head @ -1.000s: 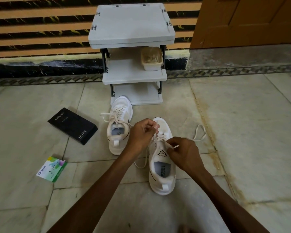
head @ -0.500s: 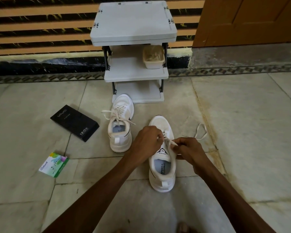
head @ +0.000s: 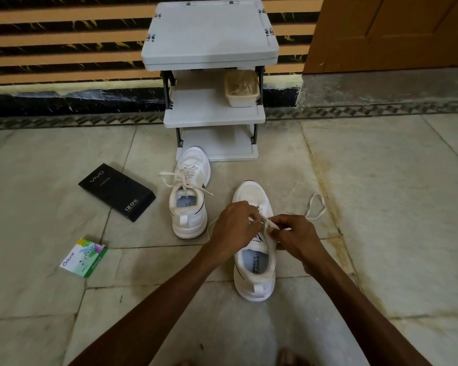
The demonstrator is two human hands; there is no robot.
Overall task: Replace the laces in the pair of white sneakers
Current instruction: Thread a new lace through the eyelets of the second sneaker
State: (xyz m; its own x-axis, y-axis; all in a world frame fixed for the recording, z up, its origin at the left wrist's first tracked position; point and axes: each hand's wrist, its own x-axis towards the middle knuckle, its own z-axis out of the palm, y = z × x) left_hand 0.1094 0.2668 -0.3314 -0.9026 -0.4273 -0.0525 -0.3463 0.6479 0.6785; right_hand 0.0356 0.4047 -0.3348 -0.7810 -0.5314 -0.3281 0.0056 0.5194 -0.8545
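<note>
Left hand (head: 233,228) and right hand (head: 296,239) both pinch flat cream shoelace (head: 269,223) over tongue of near white mesh sneaker (head: 254,283), upright on grey stone floor (head: 381,220). Lace tail loops rightward on floor. Second white sneaker (head: 189,207), laced, stands just beside, left.

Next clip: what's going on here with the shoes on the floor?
A person is lacing the nearer sneaker of a white pair on a tiled floor. The left hand and right hand both pinch its lace above the tongue, and a loose loop trails on the floor to the right. The other sneaker stands laced and untouched before a grey rack. A black box and a small packet lie at left.
</note>
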